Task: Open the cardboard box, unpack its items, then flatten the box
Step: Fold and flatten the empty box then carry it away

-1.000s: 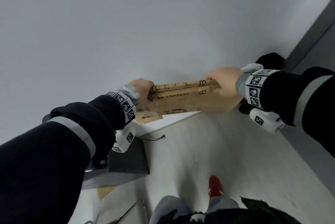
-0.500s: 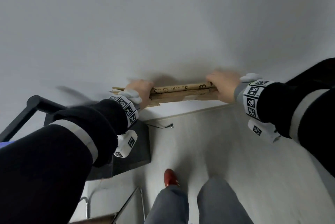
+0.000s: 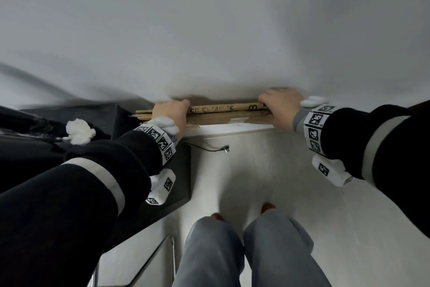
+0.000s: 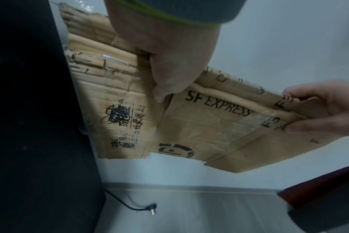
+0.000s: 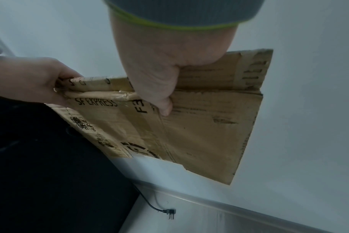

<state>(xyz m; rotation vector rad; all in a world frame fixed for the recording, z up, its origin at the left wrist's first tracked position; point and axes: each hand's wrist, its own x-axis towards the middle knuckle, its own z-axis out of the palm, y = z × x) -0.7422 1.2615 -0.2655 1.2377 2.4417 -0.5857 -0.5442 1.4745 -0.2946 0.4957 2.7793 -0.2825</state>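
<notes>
The flattened brown cardboard box (image 3: pixel 223 112) printed "SF EXPRESS" (image 4: pixel 209 126) (image 5: pixel 199 134) hangs upright close to the white wall, its bottom edge above the floor. My left hand (image 3: pixel 171 113) (image 4: pixel 169 63) grips its top edge at the left end, thumb on the near face. My right hand (image 3: pixel 280 106) (image 5: pixel 159 71) grips the top edge at the right end, thumb over the near face. In each wrist view the other hand shows at the far end of the box.
A black piece of furniture (image 3: pixel 144 170) stands to the left against the wall, with a white crumpled wad (image 3: pixel 79 131) on it. A black cable with a plug (image 3: pixel 218 148) lies on the pale floor by the baseboard. My legs (image 3: pixel 244 251) are below.
I have stepped up to the wall and carried the flattened box toward it; it now hangs edge-on and lower near the baseboard. Both hands kept their grip.
</notes>
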